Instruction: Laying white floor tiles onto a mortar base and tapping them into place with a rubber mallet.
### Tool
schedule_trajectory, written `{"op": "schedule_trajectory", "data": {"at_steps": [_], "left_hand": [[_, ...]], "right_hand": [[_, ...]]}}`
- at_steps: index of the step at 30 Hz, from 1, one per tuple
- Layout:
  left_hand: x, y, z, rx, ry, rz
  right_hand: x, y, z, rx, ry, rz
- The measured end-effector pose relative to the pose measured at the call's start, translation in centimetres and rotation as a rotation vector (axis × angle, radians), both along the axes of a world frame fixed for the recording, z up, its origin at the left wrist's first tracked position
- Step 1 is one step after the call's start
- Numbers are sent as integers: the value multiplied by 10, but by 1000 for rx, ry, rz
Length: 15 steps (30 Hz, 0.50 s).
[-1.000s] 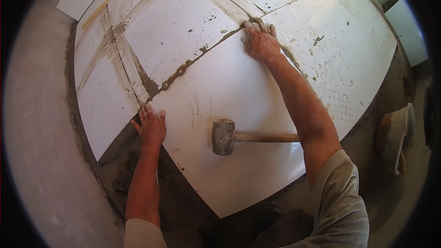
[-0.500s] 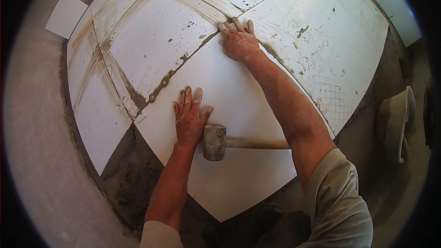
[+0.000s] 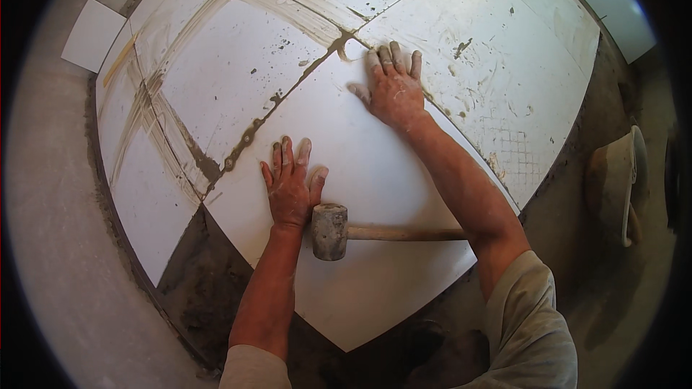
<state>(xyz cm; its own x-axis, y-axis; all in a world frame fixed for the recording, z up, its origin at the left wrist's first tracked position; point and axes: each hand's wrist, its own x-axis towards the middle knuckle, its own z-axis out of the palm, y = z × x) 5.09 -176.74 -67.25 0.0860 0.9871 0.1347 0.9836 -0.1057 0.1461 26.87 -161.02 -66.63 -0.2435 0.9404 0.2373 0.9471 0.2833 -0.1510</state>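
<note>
Left hand [image 3: 290, 194] was palm down, fingers [image 3: 287, 155] splayed, pointing away, thumb [image 3: 317, 184] out right of them. Right hand [image 3: 396, 95] was also flat, beyond and right of those fingers, thumb [image 3: 360, 94] left of its own. Left arm [image 3: 265, 292] ran back from its fingers; right arm [image 3: 465, 191] slanted back and rightward.

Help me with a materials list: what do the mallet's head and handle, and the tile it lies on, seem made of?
Mallet head: probably rubber, matte, from its thick, grey, smudged block. Handle: likely wood, bare, from its dull tan shaft. Tile: ceramic or porcelain perhaps; smooth, fairly glossy, from its flat white face and soft sheen.
</note>
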Motion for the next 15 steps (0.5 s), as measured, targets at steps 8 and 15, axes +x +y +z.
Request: {"op": "schedule_trajectory", "data": {"at_steps": [8,15], "left_hand": [[2,1,1,7,8,15],[-1,-3,-2,12,8,17]], "right_hand": [[-2,9,18,-160,30,132],[10,-56,21,-144,61,131]]}}
